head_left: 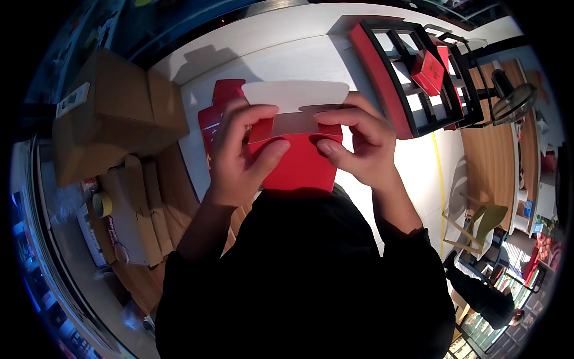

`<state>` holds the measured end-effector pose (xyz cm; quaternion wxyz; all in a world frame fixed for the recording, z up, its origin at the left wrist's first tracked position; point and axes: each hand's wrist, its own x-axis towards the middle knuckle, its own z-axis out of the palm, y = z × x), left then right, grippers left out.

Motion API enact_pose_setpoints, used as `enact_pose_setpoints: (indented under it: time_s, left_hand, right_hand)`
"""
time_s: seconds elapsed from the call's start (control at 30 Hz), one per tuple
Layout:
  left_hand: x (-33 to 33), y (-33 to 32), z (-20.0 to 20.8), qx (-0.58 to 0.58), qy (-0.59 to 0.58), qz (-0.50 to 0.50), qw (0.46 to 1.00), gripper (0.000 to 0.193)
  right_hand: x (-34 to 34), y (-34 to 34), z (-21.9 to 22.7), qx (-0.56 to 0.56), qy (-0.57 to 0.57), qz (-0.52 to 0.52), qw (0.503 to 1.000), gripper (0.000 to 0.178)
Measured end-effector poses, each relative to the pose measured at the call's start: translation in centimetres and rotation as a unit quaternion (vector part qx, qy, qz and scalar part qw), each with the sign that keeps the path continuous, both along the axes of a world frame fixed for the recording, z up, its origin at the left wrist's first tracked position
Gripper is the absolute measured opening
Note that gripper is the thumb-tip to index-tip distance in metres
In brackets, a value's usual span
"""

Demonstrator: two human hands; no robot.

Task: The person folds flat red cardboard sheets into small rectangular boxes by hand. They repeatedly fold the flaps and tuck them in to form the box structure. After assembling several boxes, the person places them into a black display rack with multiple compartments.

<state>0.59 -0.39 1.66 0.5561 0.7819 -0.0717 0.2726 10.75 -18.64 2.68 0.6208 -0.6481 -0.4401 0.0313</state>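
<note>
On my feed I had a red folding carton (299, 163), just off the centre of view toward 12 o'clock. Its plain, glossy-looking front panel faced me at 6 o'clock, narrowing slightly downward. The mouth gaped open, showing a pale interior, and its near rim bowed a little. A broad white-faced lid flap (296, 96) stretched away unfolded at 12 o'clock, while short red side pieces (261, 130) stood at 9 and 3.

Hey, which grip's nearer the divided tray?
Right. The right grip, on the held box, is just left of the tray; the left grip, on the box's left side, is farther left.
</note>
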Motion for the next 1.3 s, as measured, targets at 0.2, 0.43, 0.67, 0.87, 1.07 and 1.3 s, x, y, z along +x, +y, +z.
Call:
enact_pose_setpoints:
  time_s: [0.2,0.43,0.67,0.87,1.07,1.3]
  left_hand:
    - [-0.2,-0.7,0.0,-0.147,0.007,-0.012,0.989,0.042]
    - [0.0,1.2,-1.3,0.024,-0.077,-0.035,0.996,0.05]
    - [0.1,0.4,0.0,-0.122,0.01,-0.067,0.99,0.051]
    - [0.4,0.2,-1.7,-0.143,0.031,-0.026,0.989,0.04]
    - [0.9,-0.1,-1.5,-0.047,0.0,0.004,0.999,0.034]
    - [0.9,0.5,-1.4,-0.014,0.04,-0.033,0.999,0.062]
  right_hand:
    - [-1.7,0.6,0.4,0.121,0.194,-0.001,0.974,0.033]
    - [-0.1,0.0,0.3,-0.006,0.008,0.079,0.997,0.036]
    - [-0.1,0.7,-0.1,0.008,0.027,0.013,1.0,0.041]
    - [0.0,1.2,-0.7,-0.001,-0.02,0.035,0.999,0.044]
    - [-0.5,1.3,-1.2,0.015,0.088,0.04,0.995,0.037]
    - [0.1,1.3,-0.3,-0.045,0.082,0.057,0.994,0.032]
